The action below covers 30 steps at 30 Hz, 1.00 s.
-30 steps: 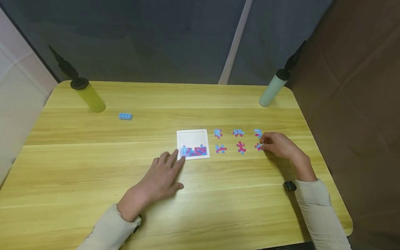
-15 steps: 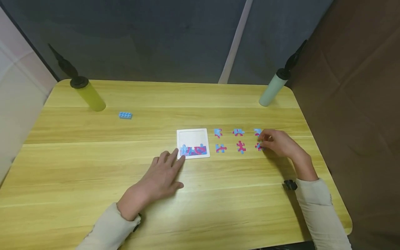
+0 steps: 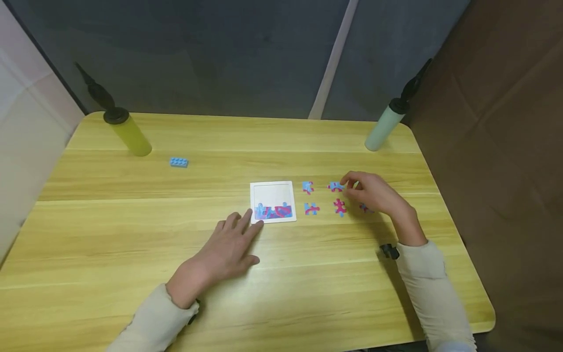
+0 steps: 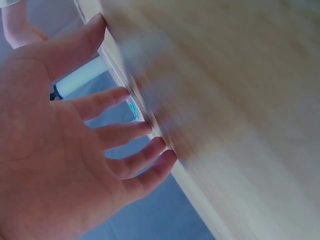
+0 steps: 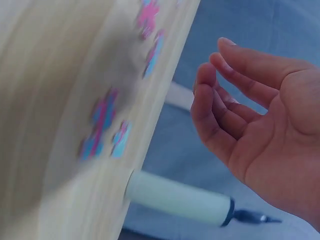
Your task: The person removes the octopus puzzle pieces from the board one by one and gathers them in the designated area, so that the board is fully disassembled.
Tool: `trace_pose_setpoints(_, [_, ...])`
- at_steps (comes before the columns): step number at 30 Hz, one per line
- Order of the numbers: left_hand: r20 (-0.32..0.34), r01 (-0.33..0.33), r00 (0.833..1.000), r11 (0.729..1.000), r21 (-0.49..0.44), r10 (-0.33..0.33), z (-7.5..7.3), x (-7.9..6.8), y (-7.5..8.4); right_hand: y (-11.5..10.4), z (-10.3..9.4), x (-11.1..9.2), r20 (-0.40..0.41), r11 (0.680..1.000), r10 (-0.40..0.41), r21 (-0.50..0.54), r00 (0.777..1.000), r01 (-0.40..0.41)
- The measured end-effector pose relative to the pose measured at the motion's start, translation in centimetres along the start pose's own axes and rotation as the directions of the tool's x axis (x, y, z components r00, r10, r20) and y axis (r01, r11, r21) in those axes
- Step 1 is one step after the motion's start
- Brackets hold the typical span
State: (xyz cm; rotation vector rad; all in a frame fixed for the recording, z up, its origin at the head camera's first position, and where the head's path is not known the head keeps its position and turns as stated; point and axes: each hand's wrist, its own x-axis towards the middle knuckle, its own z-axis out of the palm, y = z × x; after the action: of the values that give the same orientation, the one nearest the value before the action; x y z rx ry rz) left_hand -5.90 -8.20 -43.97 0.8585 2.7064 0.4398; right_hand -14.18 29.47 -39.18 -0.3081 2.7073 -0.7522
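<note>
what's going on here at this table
A person is working on a jigsaw. Their left hand rests at the near left corner of a white tray, where joined pieces line the near edge. Their right hand hovers over loose pieces right of it, seemingly holding none.

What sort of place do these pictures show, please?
Probably a small curtained-off work or recording booth: a dark grey fabric-like screen behind, a brown fabric-like screen at right, and a yellowish wood-grain table with a square white puzzle tray on it.
</note>
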Motion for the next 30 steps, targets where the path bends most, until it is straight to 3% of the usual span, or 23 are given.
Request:
trace_pose_setpoints(7, [-0.008, -0.012, 1.0, 1.0, -0.009, 0.012, -0.2, 0.1, -0.4, -3.6, 1.2, 2.4, 0.015, 0.995, -0.095, -0.014, 0.995, 0.095])
trace_pose_setpoints(14, [0.0, -0.016, 1.0, 0.997, -0.08, 0.016, -0.1, -0.1, -0.9, -6.4, 3.0, 4.2, 0.093, 0.983, -0.181, 0.01, 0.979, 0.181])
trace_pose_setpoints(30, [-0.021, -0.028, 0.999, 0.997, -0.073, 0.027, 0.0, -0.3, -0.9, -11.1, 7.3, 6.9, 0.251, 0.961, -0.249, -0.056, 0.935, 0.271])
